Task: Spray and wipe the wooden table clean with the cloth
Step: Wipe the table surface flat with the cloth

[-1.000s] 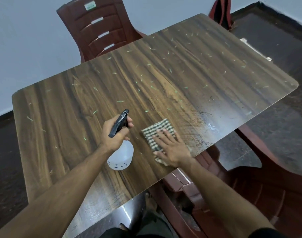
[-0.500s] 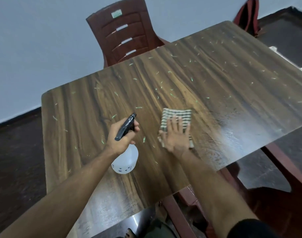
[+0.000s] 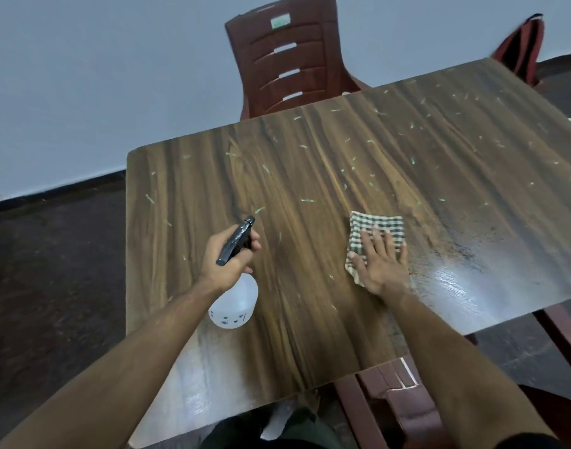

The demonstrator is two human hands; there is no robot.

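The wooden table (image 3: pixel 310 157) fills the middle of the view, strewn with several pale green and white scraps. My left hand (image 3: pixel 227 257) grips a white spray bottle (image 3: pixel 235 303) with a black trigger head, held above the table's near left part. My right hand (image 3: pixel 379 262) lies flat with fingers spread on a folded checked cloth (image 3: pixel 379 225), pressing it onto the tabletop. To the right of the cloth the surface shines wet (image 3: pixel 472 280).
A dark red plastic chair (image 3: pixel 287 63) stands at the far side against the pale wall. Another red chair (image 3: pixel 397 393) sits at the near right under the table edge. A red bag (image 3: pixel 521 47) hangs at the far right corner. Dark floor surrounds the table.
My right hand has slid the cloth along the tabletop away from the near edge. My left hand stays shut on the bottle. The view has shifted left, so the table sits further right.
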